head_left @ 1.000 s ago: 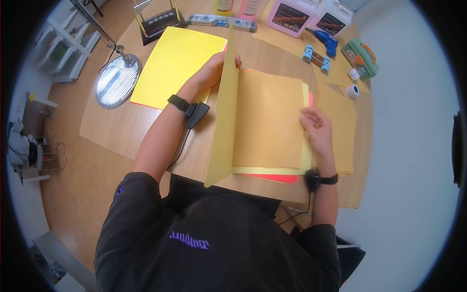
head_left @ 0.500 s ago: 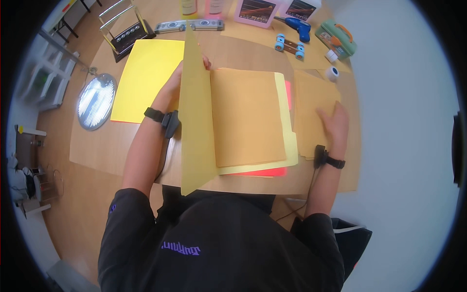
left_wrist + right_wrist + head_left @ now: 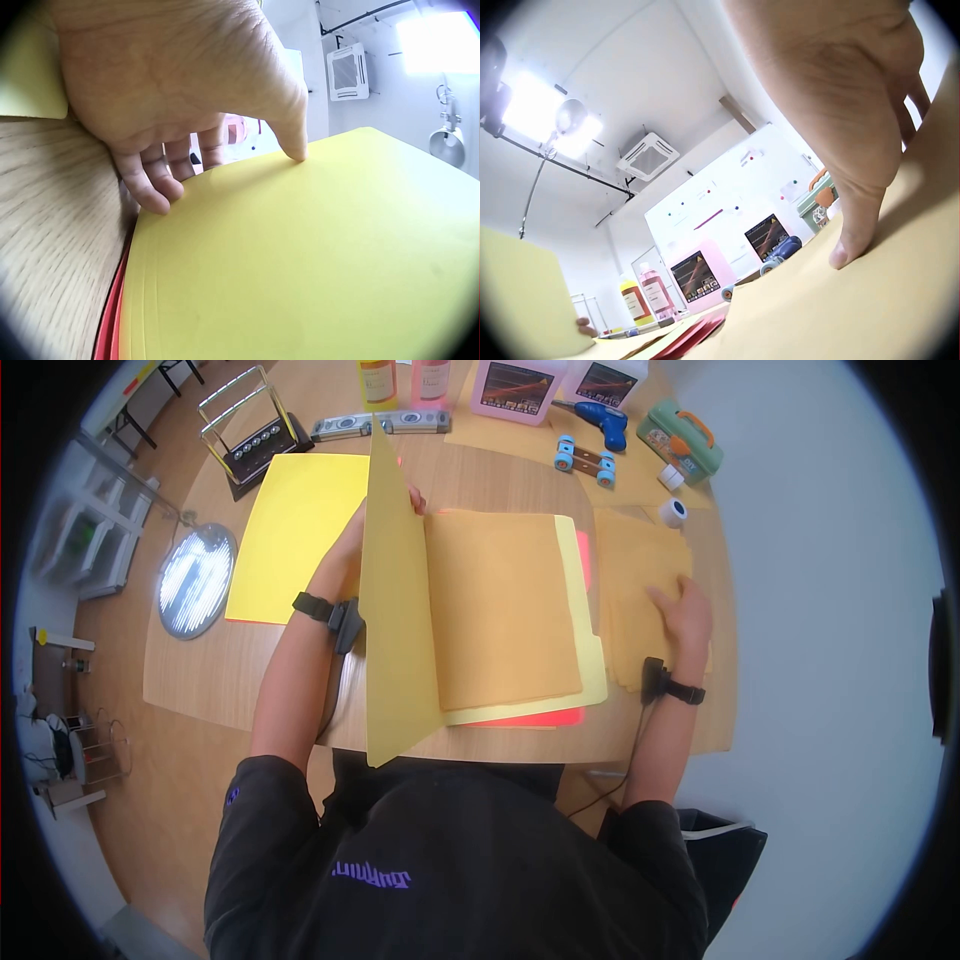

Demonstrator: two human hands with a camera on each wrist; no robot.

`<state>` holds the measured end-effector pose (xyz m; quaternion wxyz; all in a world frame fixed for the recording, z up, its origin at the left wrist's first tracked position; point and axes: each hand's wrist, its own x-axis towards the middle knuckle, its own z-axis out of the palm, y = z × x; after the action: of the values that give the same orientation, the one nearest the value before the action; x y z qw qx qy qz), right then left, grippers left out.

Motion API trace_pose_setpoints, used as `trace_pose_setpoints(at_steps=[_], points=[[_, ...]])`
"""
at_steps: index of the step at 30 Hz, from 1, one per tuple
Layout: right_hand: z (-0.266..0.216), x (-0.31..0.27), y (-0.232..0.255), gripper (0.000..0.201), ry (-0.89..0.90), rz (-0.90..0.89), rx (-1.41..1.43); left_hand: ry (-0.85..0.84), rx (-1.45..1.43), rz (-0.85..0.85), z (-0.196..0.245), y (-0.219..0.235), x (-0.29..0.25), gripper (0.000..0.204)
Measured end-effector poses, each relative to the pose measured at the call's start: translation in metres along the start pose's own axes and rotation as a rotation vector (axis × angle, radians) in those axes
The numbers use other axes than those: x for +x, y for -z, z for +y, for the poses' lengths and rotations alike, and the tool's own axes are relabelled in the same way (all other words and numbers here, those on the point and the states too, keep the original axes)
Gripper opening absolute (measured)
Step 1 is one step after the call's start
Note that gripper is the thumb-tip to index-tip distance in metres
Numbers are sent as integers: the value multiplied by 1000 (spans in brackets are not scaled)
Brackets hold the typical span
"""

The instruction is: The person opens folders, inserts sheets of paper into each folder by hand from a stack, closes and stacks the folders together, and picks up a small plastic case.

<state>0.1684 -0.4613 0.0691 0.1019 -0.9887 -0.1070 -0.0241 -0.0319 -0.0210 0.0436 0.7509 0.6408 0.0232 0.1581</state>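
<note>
A pale yellow folder (image 3: 594, 678) lies spread at the table's middle, its cover (image 3: 395, 610) standing upright. Tan envelopes (image 3: 505, 610) lie inside it. My left hand (image 3: 180, 75) is behind the cover, which hides most of it in the head view; some fingers show past the far edge. In the left wrist view its thumb and fingertips rest at the edge of a bright yellow folder (image 3: 300, 262). To the right, my right hand (image 3: 690, 615) rests with spread fingers on another stack of tan envelopes (image 3: 635, 590), thumb (image 3: 847, 251) touching the top one.
Red folders (image 3: 545, 718) show under the pale one. Beyond stand a Newton's cradle (image 3: 262, 450), a spirit level (image 3: 380, 424), bottles, pink jugs (image 3: 512, 390), a blue power tool (image 3: 605, 422), a small wheeled toy (image 3: 585, 462), a green case (image 3: 680, 440) and a white roll (image 3: 673, 512). A lit round lamp (image 3: 197, 582) stands left.
My right hand has left the right edge of the envelopes in the folder and moved right onto the other stack. The cover stays upright by my left hand; the head view has shifted.
</note>
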Motion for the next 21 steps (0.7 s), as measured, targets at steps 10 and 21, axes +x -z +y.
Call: trace_pose_setpoints(at_steps=[10, 21], points=[[10, -1, -6, 93, 4, 145, 90, 31, -68, 39, 10, -12, -8, 26], [27, 11, 5, 69, -130, 372, -5, 74, -52, -53, -6, 6, -1, 31]])
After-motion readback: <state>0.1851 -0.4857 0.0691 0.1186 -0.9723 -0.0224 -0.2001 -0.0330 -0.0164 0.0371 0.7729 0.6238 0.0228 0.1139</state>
